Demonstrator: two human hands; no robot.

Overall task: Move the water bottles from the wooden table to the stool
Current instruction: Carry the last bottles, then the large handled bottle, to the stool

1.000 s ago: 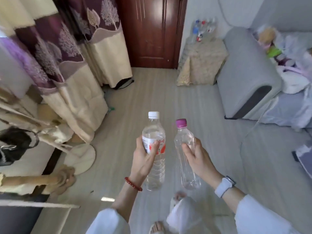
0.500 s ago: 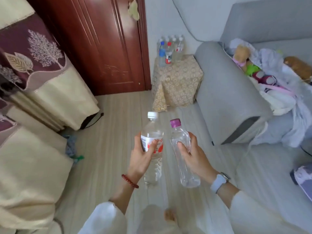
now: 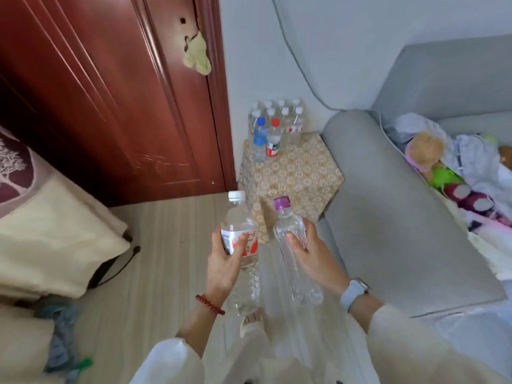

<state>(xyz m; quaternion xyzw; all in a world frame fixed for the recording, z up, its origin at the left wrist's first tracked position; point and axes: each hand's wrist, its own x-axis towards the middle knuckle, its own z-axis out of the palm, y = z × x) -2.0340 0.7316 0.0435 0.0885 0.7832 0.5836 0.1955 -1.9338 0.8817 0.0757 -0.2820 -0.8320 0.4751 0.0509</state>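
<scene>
Nearest me, my left hand [image 3: 221, 263] has its grip closed round the labelled bottle [image 3: 240, 242] with the white cap, fingers across the red-and-white label, bottle upright. Just beside it my right hand [image 3: 311, 257] holds the clear bottle [image 3: 292, 245] with the purple cap, tilted a little toward the other; the thumb presses its front face. Both bottles are in the air over the floor [image 3: 155, 273], apart from each other but close.

Ahead stands the stool [image 3: 293, 173], draped in a patterned cloth, tucked between the door [image 3: 97, 92] and the sofa [image 3: 393, 206] arm. Its far-left corner is already crowded — a white-capped cluster of bottles at the back, a blue-capped bottle [image 3: 260, 141] and a red-capped bottle [image 3: 273, 141] in front of them. The near and right parts of the top look free.

My worry is the landing. The cloth may be soft or loose, so a tall bottle set down off-balance could topple, and one tipping bottle would likely knock the standing ones down. Setting two at once leaves no spare hand to steady anything. The clear bottle looks thin-walled and may buckle or slip under a tight squeeze.

The sofa arm crowds the stool's right edge — my right elbow has little room there. Soft toys [image 3: 432, 159] lie heaped on the sofa, well clear.
</scene>
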